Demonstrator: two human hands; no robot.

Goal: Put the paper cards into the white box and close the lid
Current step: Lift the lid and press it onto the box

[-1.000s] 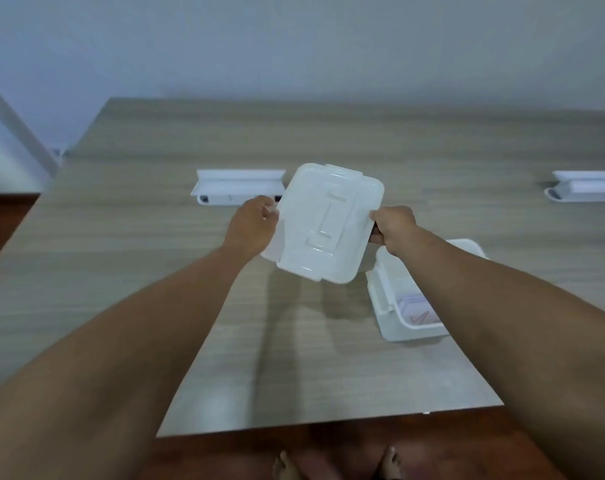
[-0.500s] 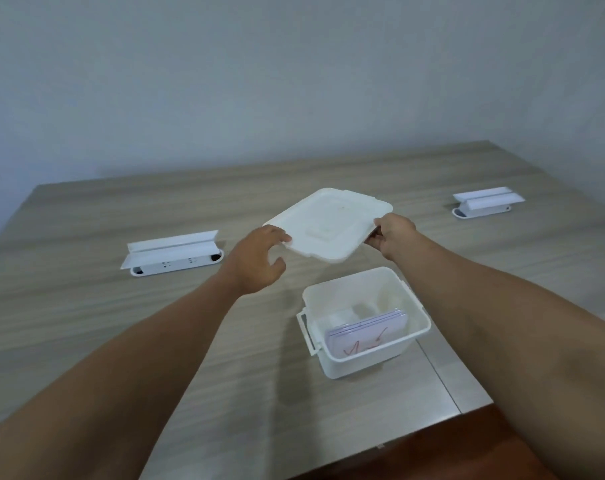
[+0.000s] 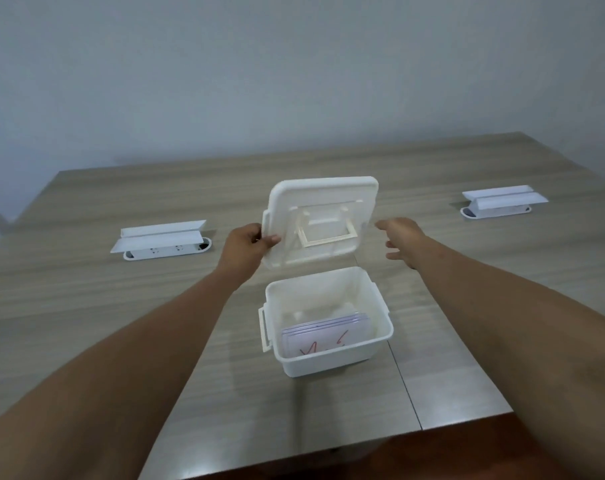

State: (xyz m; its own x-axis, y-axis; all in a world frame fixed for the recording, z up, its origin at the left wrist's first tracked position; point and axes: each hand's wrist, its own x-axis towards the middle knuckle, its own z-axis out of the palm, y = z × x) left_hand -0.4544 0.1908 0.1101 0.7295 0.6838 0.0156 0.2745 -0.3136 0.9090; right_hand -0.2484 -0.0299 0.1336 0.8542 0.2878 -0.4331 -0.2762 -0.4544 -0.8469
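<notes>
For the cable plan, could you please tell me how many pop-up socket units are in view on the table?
2. The left socket unit sits on the table left of the left hand; the right socket unit sits far right. More may lie outside the view.

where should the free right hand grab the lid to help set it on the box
On the lid's bare right edge, coming in from the right, opposite the left hand that pinches the left edge. The lid is tilted up, handle side facing the camera, above the open white box, so a grip on each side should level it. The right hand is open beside it.

One box (image 3: 325, 327); one lid (image 3: 323, 220); two socket units (image 3: 160, 239).
</notes>
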